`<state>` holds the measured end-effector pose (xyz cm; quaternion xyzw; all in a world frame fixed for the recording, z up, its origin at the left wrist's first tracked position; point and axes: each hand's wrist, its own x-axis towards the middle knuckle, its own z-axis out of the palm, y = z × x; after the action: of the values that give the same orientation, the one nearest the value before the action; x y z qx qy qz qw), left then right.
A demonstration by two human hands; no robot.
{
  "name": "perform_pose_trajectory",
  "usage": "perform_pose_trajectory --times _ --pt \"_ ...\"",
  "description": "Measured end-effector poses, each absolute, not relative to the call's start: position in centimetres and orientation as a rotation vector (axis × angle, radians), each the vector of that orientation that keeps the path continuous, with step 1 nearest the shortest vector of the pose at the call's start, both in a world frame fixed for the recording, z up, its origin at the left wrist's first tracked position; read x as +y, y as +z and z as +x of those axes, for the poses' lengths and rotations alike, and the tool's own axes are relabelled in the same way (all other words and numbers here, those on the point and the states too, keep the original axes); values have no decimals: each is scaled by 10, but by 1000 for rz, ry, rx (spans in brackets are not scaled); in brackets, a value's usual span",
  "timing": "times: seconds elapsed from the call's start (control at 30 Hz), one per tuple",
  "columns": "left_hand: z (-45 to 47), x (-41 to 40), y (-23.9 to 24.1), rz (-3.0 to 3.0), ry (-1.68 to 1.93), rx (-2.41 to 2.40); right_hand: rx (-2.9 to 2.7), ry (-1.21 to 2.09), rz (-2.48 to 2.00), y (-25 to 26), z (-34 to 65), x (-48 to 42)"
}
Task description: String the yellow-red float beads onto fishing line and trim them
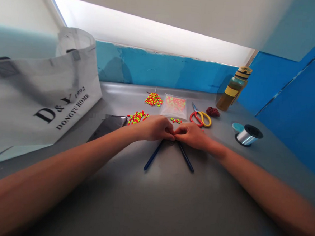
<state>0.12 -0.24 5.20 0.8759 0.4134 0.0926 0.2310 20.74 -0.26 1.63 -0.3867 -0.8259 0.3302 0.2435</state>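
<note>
My left hand (160,129) and my right hand (191,135) meet over the middle of the grey table, fingertips pinched close together. What they hold between the fingertips is too small and hidden to make out. Two dark blue handles (153,156), spread in a V like those of pliers, lie on the table below my hands; their head end is hidden. Just beyond the fingers is a small group of red and yellow-green beads (176,120). A larger loose pile of such beads (137,117) lies beside my left wrist.
Farther back are a bead cluster (153,99), a clear bag of beads (174,106), red-and-yellow-handled scissors (200,117) and a dark red bundle (213,112). At right stand a spool (248,135) and a bottle (232,91). At left are a phone (108,127) and a white bag (45,99).
</note>
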Motion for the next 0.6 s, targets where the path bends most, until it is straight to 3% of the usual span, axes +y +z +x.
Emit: perform_pose_trajectory --times 0.6 --pt "-2 4 48 2224 478 1090 -1980 1084 -1171 29 208 -5"
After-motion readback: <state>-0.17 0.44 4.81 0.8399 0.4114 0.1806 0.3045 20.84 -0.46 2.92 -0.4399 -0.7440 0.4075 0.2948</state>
